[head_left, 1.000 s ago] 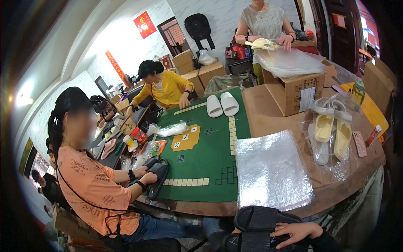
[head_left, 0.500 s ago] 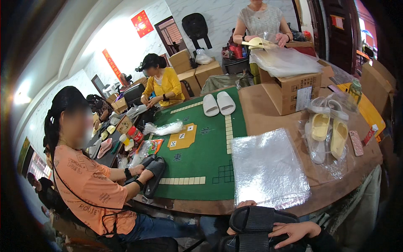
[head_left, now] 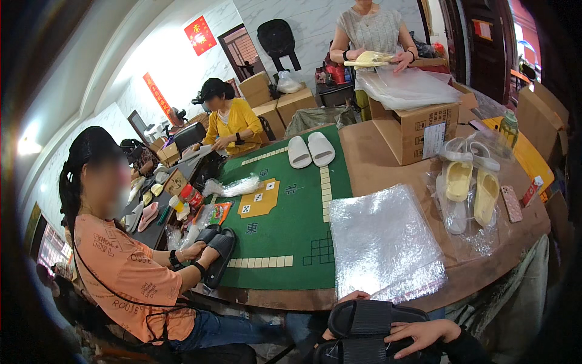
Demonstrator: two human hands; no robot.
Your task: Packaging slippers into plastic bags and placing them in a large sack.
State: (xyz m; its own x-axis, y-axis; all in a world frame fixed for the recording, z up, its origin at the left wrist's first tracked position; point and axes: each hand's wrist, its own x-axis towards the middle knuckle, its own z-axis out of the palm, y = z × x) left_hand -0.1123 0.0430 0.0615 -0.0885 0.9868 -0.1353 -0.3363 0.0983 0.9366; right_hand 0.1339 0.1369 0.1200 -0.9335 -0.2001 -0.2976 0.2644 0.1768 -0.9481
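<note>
A pair of black ribbed slide sandals (head_left: 362, 318) is held at the table's near edge, one in front of the other, the lower one cut off by the picture's edge. My left hand (head_left: 354, 296) grips them from the left; most of it is hidden behind the sandals, with fingertips and part of the thumb showing. From the right, my right hand (head_left: 424, 335) is closed over the sandals, its fingers bent across the straps. Just beyond them, a stack of clear plastic bags (head_left: 388, 242) lies flat on the brown table.
White slides (head_left: 311, 150) stand on the green mat (head_left: 291, 218). Cream slippers (head_left: 459, 182) in clear plastic, a pink phone (head_left: 511, 203) and a cardboard box (head_left: 418, 133) are to the right. A co-worker (head_left: 127, 255) at left holds dark slides (head_left: 219, 258); others work farther back.
The view has shifted slightly. My hands keep the same hold on the black sandals. The far co-worker's hands have moved with a pale yellow slipper; the yellow-sleeved person's hands have moved apart.
</note>
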